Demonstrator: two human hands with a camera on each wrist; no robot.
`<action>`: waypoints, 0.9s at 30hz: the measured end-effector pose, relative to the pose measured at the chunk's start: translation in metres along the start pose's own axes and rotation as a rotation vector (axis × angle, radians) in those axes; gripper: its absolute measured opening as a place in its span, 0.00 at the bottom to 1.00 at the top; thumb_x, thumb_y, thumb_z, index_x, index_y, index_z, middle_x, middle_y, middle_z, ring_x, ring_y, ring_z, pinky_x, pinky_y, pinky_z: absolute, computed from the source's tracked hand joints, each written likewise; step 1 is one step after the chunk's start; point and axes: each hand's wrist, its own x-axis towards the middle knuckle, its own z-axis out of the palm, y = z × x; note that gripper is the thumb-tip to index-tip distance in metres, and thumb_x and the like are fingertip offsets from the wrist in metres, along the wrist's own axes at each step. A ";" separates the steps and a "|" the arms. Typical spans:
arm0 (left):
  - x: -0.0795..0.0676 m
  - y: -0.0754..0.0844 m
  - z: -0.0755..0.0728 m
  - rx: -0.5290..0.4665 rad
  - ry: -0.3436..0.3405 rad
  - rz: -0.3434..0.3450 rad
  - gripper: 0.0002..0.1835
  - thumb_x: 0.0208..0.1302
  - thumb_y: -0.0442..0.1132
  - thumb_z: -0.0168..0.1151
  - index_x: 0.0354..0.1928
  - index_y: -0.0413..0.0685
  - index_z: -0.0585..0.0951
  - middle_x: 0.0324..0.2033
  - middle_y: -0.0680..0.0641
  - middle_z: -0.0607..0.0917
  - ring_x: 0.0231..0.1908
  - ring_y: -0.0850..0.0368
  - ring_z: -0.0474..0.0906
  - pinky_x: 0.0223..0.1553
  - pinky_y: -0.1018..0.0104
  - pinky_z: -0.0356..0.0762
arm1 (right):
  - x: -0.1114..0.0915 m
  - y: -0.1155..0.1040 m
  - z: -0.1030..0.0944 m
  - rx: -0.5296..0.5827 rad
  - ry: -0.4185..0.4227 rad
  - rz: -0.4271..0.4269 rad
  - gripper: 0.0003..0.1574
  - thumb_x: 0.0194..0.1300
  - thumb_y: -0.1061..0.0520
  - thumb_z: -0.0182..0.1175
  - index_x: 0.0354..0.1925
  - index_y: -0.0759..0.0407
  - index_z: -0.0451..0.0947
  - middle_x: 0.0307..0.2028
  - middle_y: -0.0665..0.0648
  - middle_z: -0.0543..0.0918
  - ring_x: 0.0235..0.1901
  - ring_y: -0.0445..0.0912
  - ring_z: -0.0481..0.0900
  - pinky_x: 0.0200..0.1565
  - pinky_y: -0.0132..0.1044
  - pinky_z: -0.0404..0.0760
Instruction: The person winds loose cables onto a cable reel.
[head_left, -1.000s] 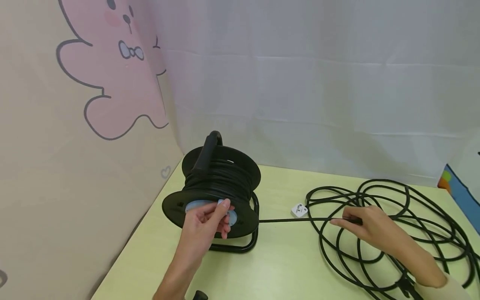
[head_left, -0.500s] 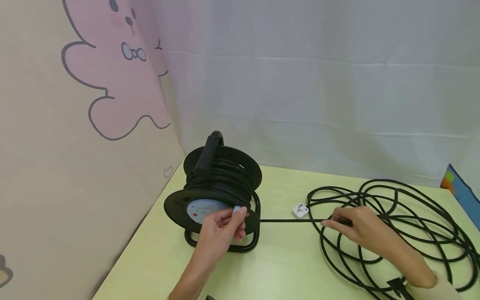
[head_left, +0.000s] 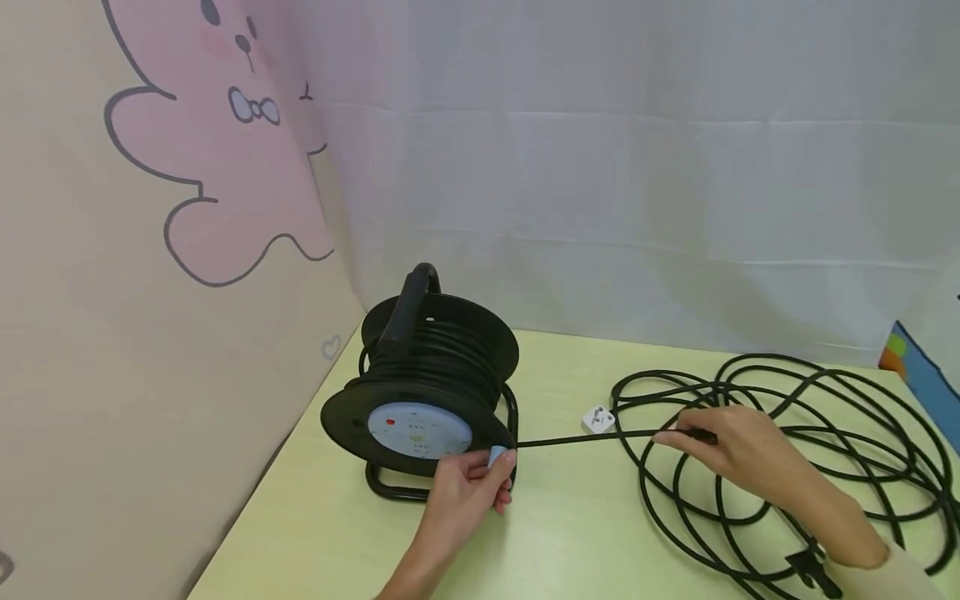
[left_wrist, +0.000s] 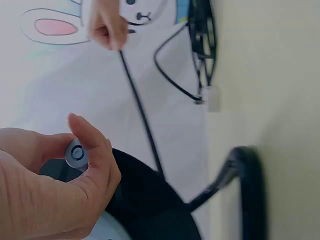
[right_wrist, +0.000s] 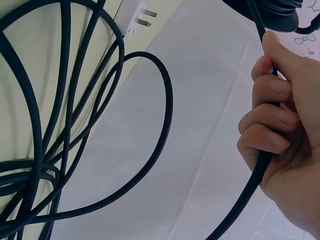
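Note:
A black cable reel [head_left: 442,342] with a blue socket face [head_left: 420,429] stands on its tube frame at the left. My left hand [head_left: 465,492] pinches the small blue-grey crank knob [head_left: 497,455] at the lower right of the reel's front disc; the left wrist view shows that knob [left_wrist: 77,153] end-on between thumb and fingers. To the right, my right hand [head_left: 738,446] holds the black cable [head_left: 577,439], which runs taut to the reel. In the right wrist view the fingers [right_wrist: 267,115] curl round the cable [right_wrist: 245,195].
Loose cable coils [head_left: 817,475] spread over the right side of the pale yellow table [head_left: 570,533]. A white plug [head_left: 598,420] lies at their left edge. A patterned wall [head_left: 247,417] borders the table on the left, and a white curtain [head_left: 600,208] hangs behind.
The crank knob has travelled from near the middle of the disc to its lower right, my left hand with it. My right hand shifted slightly left, then back right, still holding the cable.

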 end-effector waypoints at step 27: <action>0.001 -0.061 -0.063 0.108 0.105 -0.160 0.18 0.74 0.40 0.63 0.39 0.25 0.84 0.23 0.45 0.84 0.22 0.60 0.80 0.27 0.68 0.85 | -0.029 0.026 -0.031 -0.131 0.079 0.076 0.10 0.56 0.50 0.78 0.31 0.42 0.84 0.19 0.30 0.69 0.16 0.27 0.57 0.19 0.28 0.60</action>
